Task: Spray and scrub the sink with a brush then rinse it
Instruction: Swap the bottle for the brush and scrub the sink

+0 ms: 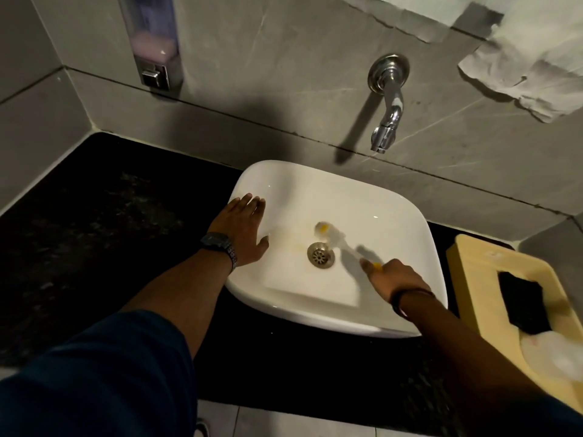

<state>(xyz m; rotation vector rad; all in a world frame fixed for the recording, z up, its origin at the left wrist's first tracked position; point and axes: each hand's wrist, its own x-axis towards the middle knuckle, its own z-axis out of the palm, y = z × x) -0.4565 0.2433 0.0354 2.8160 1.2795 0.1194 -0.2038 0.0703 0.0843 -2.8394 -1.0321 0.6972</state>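
Note:
A white countertop sink [410, 234] sits on a black counter, with a metal drain [320, 254] in its middle. My right hand [396, 277] grips the handle of a white and yellow brush [331, 233]. The brush head is blurred and lies in the basin just above the drain. My left hand [243, 230] rests flat, fingers spread, on the sink's left rim. A chrome tap [388, 102] juts from the wall above the basin; no water shows.
A soap dispenser [153, 42] hangs on the grey tiled wall at upper left. Paper [530, 67] hangs at upper right. A beige tray [473, 269] holding a black item [523, 302] stands right of the sink. Black counter [94, 231] spreads to the left.

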